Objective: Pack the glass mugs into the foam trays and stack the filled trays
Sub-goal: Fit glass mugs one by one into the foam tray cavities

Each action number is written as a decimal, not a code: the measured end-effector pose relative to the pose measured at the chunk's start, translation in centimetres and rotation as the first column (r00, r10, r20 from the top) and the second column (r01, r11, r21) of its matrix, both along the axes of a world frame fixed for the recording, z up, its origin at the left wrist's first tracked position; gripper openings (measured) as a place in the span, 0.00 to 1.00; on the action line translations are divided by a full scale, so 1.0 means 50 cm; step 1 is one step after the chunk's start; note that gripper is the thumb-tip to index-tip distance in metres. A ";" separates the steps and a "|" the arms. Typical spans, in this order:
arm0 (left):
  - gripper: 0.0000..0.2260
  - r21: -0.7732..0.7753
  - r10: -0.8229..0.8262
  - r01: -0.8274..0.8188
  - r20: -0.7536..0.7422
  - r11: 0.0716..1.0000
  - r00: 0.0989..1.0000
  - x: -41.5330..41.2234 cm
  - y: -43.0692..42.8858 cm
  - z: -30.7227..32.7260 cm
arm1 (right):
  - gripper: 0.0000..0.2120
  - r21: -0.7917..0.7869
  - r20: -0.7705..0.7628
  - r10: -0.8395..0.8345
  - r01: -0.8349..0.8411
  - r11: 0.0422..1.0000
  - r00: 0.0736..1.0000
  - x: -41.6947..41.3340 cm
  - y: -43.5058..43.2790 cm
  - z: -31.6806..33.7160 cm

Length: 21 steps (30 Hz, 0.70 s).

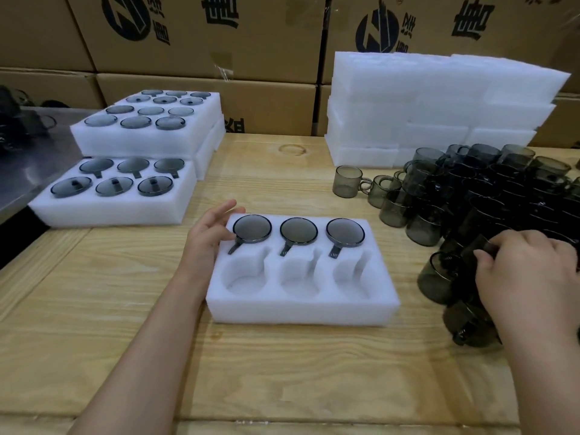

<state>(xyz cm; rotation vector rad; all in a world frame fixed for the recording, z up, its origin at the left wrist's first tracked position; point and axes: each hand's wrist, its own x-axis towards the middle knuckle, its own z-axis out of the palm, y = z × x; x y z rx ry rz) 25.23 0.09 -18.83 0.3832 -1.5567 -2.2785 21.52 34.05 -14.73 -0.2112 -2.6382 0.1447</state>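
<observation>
— Entry one: where is your left hand point(210, 233)?
— It rests on the far left corner of the foam tray point(301, 309), between your two hands. The fingers are nearly straight and hold nothing. The thumb lies against the rim of the nearest of three mugs point(298, 230) seated in the tray's far row. The row nearer you shows bare pockets.
— Entry two: your right hand point(527, 271)?
— Its fingers curl round a smoky mug point(470, 252) at the near edge of the loose mugs point(470, 189), which spread beyond that hand.
— Entry three: the rest?
— Beyond your left hand, filled trays point(110, 211), stacked. Beyond your right, blank foam trays point(439, 105), stacked. All stand on a wooden table point(282, 372), with cardboard boxes point(204, 42) behind.
</observation>
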 end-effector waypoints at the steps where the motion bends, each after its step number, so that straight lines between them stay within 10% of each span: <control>1: 0.27 0.010 0.002 -0.002 0.002 1.000 1.000 0.001 0.000 0.001 | 0.10 -0.011 -0.003 0.010 -0.010 1.000 1.000 0.001 -0.002 0.001; 7: 0.19 0.019 0.013 -0.013 -0.003 1.000 1.000 -0.001 0.003 -0.002 | 0.07 -0.095 -0.189 0.246 -0.267 0.959 0.951 0.014 -0.025 0.028; 14: 0.21 -0.029 -0.007 0.007 -0.001 1.000 1.000 0.005 -0.004 0.000 | 0.03 -0.417 -0.392 0.621 -0.733 0.538 0.679 0.008 -0.141 0.028; 21: 0.17 -0.552 0.242 -0.301 -0.179 0.778 0.954 0.029 0.019 0.035 | 0.05 -0.536 -0.437 0.646 -0.758 0.372 0.626 0.003 -0.142 -0.034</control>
